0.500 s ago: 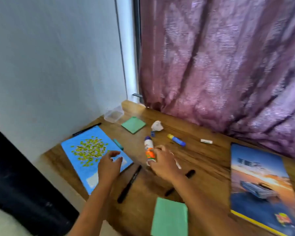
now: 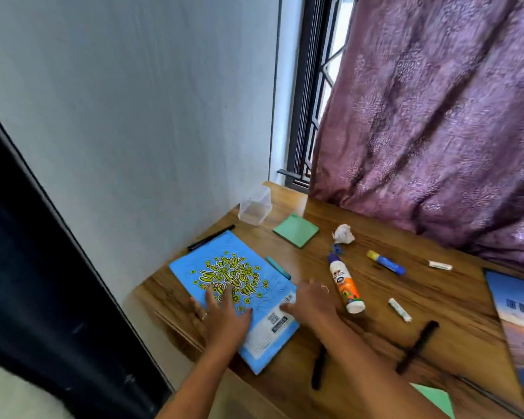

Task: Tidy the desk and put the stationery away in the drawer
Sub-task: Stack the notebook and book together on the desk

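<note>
A blue notebook (image 2: 233, 285) with yellow lettering lies at the desk's left front corner. My left hand (image 2: 221, 313) rests flat on its cover with the fingers spread. My right hand (image 2: 309, 300) touches the notebook's right edge, fingers apart, holding nothing. A white glue bottle (image 2: 345, 285) lies loose on the desk just right of my right hand. Past it lie a blue and yellow glue stick (image 2: 386, 261), a small blue sharpener (image 2: 337, 247) and a teal marker (image 2: 278, 267) along the notebook's far edge. Two black pens (image 2: 416, 346) (image 2: 319, 367) lie near the front.
A clear plastic box (image 2: 254, 207) and a green sticky pad (image 2: 295, 230) sit at the back left, with crumpled paper (image 2: 343, 234) beside them. A black pen (image 2: 211, 237) lies by the wall. A large picture book (image 2: 515, 328) fills the right side. A purple curtain (image 2: 436, 131) hangs behind.
My right hand has let go of the glue bottle and moved left to the notebook's edge. My left hand has settled flat on the cover. The view has shifted left.
</note>
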A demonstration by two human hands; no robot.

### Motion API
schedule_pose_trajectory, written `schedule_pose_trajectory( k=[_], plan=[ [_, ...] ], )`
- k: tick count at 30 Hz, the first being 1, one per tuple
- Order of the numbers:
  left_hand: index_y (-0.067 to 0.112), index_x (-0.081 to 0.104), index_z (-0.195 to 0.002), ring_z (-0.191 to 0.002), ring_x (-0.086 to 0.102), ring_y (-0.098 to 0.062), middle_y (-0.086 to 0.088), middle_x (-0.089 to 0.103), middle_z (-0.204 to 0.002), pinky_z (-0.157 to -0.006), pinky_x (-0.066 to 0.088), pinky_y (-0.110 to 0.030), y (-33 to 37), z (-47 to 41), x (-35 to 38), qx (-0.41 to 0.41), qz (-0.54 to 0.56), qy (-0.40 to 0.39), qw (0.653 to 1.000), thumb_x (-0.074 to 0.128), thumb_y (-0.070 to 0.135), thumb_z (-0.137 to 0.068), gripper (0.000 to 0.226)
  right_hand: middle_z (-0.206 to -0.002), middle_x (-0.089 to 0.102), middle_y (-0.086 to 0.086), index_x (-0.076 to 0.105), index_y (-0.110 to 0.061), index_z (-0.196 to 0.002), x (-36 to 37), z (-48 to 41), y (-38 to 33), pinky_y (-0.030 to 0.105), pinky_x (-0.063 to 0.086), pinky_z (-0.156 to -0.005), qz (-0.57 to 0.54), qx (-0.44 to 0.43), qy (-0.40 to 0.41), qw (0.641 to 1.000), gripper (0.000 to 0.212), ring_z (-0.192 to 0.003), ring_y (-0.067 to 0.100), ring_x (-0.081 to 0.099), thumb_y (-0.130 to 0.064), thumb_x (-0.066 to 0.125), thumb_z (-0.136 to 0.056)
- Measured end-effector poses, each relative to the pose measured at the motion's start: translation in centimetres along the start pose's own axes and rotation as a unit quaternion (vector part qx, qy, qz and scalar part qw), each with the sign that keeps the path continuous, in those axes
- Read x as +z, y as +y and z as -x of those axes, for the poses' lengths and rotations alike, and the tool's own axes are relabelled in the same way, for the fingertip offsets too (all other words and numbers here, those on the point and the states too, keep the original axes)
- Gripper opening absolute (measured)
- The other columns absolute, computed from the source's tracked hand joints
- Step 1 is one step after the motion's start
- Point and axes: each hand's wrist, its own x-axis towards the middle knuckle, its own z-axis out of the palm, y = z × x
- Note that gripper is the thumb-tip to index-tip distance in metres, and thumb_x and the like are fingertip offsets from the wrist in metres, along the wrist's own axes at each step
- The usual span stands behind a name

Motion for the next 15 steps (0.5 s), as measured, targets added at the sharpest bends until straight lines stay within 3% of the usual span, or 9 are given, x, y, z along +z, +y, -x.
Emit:
schedule_pose_trajectory(
  k=[2,4,8,10,12,13,15],
  plan=[
    [0.034,0.028,-0.144,-0.143,0.008,-0.042,-0.003,-0.004,-0.158,-0.114,0.020,-0.054,-0.3,-0.1,0.5,0.018,0.002,0.004,1.000,0.052,0.057,-0.085,0.068,-0.139,0.042,0.012,0.041,-0.014,-0.137,0.0,-0.6,-0.3,0.039,0.037,-0.104,-0.014,0.012,-0.007,1.000,0.079,-0.131,0.031,0.040,-0.054,0.069,-0.076],
    [0.035,0.031,-0.141,-0.143,0.003,-0.043,-0.002,-0.001,-0.158,-0.115,0.017,-0.053,-0.5,0.1,0.6,0.022,-0.002,0.019,1.000,0.052,0.056,-0.086,0.062,-0.142,0.043,0.011,0.040,-0.015,-0.139,-0.2,-0.9,-0.6,0.038,0.036,-0.105,-0.028,0.017,-0.038,0.999,0.084,-0.133,0.029,0.040,-0.055,0.072,-0.073],
    [0.036,0.034,-0.139,-0.144,0.002,-0.039,-0.003,0.004,-0.158,-0.117,0.012,-0.052,-1.0,0.5,0.0,0.033,0.023,0.035,0.999,0.051,0.056,-0.086,0.059,-0.131,0.058,0.007,0.048,-0.017,-0.134,-0.8,-0.4,-1.0,0.035,0.047,-0.097,-0.133,0.024,-0.079,0.988,0.070,-0.117,0.022,0.056,-0.039,0.077,-0.075],
    [0.036,0.033,-0.140,-0.144,-0.004,-0.037,-0.003,0.004,-0.158,-0.118,0.007,-0.051,-0.9,0.7,-0.6,0.017,0.053,0.027,0.998,0.048,0.056,-0.089,0.057,-0.121,0.064,0.004,0.053,-0.015,-0.128,-1.6,0.4,-1.2,0.028,0.055,-0.078,-0.231,0.024,-0.082,0.969,0.057,-0.098,0.016,0.063,-0.029,0.076,-0.078],
    [0.036,0.031,-0.142,-0.145,-0.008,-0.035,-0.001,0.002,-0.159,-0.118,0.003,-0.051,-0.3,0.7,-1.7,-0.005,0.109,0.004,0.994,0.043,0.057,-0.091,0.057,-0.109,0.064,0.003,0.053,-0.011,-0.125,-3.6,2.1,-2.0,0.015,0.049,-0.049,-0.317,0.000,-0.093,0.944,0.041,-0.077,0.009,0.061,-0.018,0.067,-0.087],
    [0.037,0.031,-0.143,-0.145,-0.008,-0.034,-0.001,0.002,-0.159,-0.117,0.003,-0.052,0.3,0.6,-2.4,-0.016,0.157,-0.006,0.987,0.042,0.058,-0.091,0.056,-0.106,0.065,0.005,0.053,-0.009,-0.124,-4.7,2.9,-2.4,0.014,0.047,-0.045,-0.351,-0.017,-0.085,0.932,0.037,-0.073,0.009,0.061,-0.014,0.064,-0.089],
    [0.035,0.032,-0.143,-0.145,-0.001,-0.032,-0.001,0.009,-0.159,-0.118,0.006,-0.051,1.6,0.4,-4.0,-0.016,0.264,-0.009,0.964,0.043,0.057,-0.091,0.058,-0.104,0.069,0.007,0.060,-0.014,-0.116,-7.2,4.7,-3.4,0.026,0.058,-0.061,-0.393,-0.057,-0.033,0.917,0.027,-0.079,0.015,0.068,-0.011,0.063,-0.089]
  ],
)
